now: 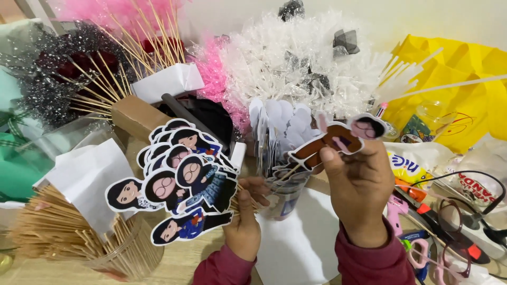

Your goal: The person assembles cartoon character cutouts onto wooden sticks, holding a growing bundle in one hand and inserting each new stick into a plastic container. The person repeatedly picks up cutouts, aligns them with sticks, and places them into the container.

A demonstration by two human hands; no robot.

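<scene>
My left hand (245,221) grips a bunch of wooden sticks carrying several cartoon-figure paper cutouts (182,179), fanned out to the left of the hand. My right hand (359,190) holds up a single cutout figure on a stick (338,137), a dark-haired character in brown, pinched between thumb and fingers. Between the two hands stands a clear cup (282,195) filled with more cutouts seen from their white backs (282,124). Both wrists wear dark red sleeves.
A container of wooden skewers (68,232) with white paper stands front left. A brown box (138,117) with skewers, pink and silver tinsel and white frilly wrap (301,58) fill the back. Yellow bag (465,74), pink glue gun (395,207), scissors (422,253) and cables lie right.
</scene>
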